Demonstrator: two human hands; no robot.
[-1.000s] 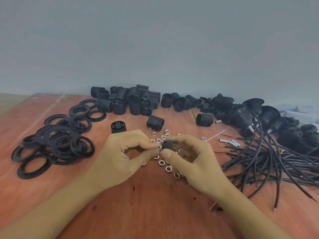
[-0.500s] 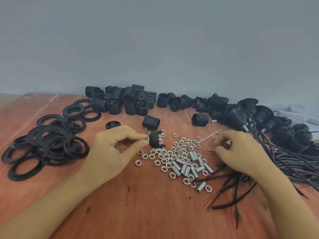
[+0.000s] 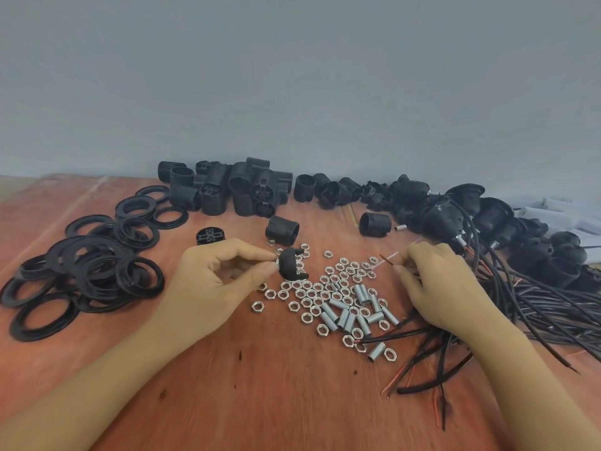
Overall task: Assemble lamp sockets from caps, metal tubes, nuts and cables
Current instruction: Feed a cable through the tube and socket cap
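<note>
In the head view, the left hand was curled, its thumb and forefinger pinching a black cap by the rim, with the other fingers folded loosely beneath. The cap was held just above the table, over the far left edge of the scattered nuts.

The right hand lay well to the right of the cap. Its fingers were bent, their tips pressed together on the end of a cable, whose red wire tip stuck out to the left towards the cap. A gap lay between wire tip and cap. The metal tubes lay among the nuts, near and between the two hands.

The loose cable bundle spread under and to the right of the right hand. Flat black rings were heaped at the left, threaded socket bodies along the far edge by the wall.
</note>
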